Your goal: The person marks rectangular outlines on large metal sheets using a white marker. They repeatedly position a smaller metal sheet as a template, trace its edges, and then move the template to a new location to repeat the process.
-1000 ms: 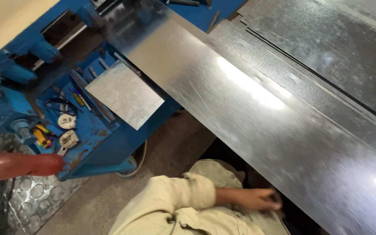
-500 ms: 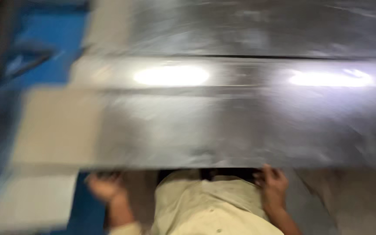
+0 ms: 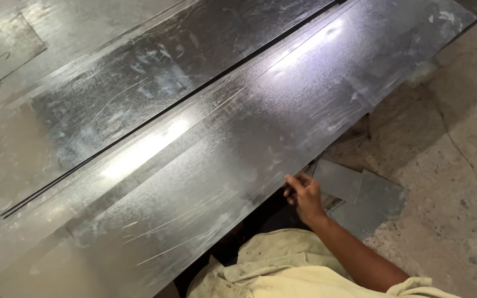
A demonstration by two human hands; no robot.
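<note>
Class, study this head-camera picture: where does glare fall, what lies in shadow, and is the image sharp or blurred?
Head view: sharp, no motion blur; bright glare streaks run along the long galvanized sheet, strongest near its middle and its upper right; deep shadow sits under the sheet's near edge, around the right hand; the concrete floor is evenly lit; the left hand is out of view.

Left hand out of view; right hand (image 3: 303,194) fingertips under the metal sheet (image 3: 238,149).
</note>
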